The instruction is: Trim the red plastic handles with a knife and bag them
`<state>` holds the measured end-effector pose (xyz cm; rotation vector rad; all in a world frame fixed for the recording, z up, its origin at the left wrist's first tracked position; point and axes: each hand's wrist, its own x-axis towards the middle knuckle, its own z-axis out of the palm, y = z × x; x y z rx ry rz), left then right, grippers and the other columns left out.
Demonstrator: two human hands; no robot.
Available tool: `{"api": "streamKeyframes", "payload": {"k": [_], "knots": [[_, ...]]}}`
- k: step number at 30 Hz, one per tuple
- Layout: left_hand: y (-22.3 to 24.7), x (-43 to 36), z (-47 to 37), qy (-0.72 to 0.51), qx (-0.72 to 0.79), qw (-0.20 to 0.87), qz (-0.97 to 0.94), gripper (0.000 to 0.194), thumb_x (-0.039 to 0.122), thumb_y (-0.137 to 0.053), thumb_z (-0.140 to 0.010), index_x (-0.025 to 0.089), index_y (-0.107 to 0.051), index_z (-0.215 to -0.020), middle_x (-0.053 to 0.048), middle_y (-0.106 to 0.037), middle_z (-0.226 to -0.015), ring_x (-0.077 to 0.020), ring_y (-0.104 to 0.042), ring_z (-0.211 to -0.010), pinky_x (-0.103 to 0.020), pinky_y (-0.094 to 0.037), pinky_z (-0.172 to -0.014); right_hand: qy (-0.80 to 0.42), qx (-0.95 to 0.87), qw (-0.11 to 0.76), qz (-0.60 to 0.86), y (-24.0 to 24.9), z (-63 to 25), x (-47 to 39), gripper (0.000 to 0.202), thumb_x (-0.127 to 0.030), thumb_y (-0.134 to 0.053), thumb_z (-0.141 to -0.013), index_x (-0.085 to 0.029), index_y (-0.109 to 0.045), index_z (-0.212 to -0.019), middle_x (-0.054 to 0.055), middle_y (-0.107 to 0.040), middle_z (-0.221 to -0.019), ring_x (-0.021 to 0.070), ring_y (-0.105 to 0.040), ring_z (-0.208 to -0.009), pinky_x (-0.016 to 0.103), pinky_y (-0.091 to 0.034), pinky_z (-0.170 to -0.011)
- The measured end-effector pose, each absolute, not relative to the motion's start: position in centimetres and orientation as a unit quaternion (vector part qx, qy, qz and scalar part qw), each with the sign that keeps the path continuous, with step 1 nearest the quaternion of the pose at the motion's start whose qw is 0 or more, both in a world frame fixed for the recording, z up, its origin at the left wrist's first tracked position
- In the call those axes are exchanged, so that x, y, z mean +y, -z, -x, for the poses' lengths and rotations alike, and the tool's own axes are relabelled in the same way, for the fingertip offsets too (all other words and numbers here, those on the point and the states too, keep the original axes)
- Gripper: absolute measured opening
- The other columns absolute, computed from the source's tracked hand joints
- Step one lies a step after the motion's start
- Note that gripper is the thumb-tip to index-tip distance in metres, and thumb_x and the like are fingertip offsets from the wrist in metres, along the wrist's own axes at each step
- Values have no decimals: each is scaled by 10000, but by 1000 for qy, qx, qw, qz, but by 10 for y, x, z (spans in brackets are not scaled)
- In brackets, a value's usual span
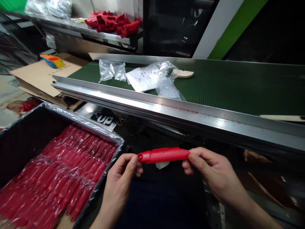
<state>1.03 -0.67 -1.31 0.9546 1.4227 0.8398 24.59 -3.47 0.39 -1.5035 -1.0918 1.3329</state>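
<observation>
A long red plastic part (166, 155), shaped like a tool handle with a small hole at its left end, is held level between my two hands. My left hand (121, 179) pinches the end with the hole between thumb and fingers. At the other end, my right hand (212, 170) grips the tip the same way. To the left, a lined box (111, 135) holds rows of similar red parts (64, 162) under clear plastic film.
A green conveyor belt (226, 92) with a metal side rail (166, 109) runs ahead, carrying clear plastic bags (147, 76) and a beige curved piece (183, 73). Red pieces (111, 24) lie on a metal shelf. A tape roll (56, 62) sits on stacked cardboard (35, 74).
</observation>
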Motion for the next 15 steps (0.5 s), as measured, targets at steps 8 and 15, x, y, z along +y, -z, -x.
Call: {"api": "streamKeyframes", "payload": {"k": [8, 15], "knots": [[21, -5, -8, -299, 438, 247, -811, 607, 210, -610, -874, 260, -353, -1421, -86, -436, -1410, -202, -437, -1305, -337, -371, -1113, -430, -626, 382, 526, -10, -233, -24, 154, -216, -518, -963, -240, -668, -942, -25, -648, -838, 73, -602, -770, 159, -470, -707], [15, -3, -20, -383, 385, 380, -749, 592, 86, -529, -845, 326, -384, -1366, -36, -610, -1151, -123, -644, -964, -179, -531, -818, -215, -777, 351, 476, -50, -244, 44, 113, -220, -564, -931, -212, -640, -1015, 3, -690, -901, 113, -635, -806, 219, -490, -735]]}}
